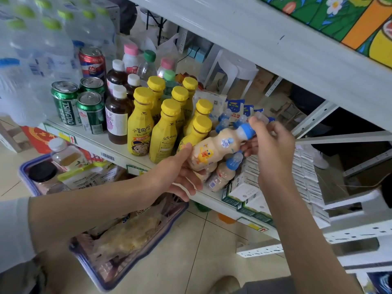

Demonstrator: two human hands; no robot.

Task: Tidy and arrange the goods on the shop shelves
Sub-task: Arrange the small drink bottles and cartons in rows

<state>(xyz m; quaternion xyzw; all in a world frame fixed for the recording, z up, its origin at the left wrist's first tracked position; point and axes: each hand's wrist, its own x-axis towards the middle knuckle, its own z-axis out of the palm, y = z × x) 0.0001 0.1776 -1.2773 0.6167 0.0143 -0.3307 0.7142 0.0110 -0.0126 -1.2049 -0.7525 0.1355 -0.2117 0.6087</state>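
Bottle with a duck print point(214, 150) held slantwise over the shelf point(118, 149) edge: base low in the left grip point(180, 175), curled round its body; blue-capped neck high, pinched by the right grip point(273, 145). Yellow bottles point(163, 132) stand just beside.

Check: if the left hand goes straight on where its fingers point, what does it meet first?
Likely the blue-capped bottle lying on the shelf, just past the left hand, which already holds the duck bottle. Depth unclear.
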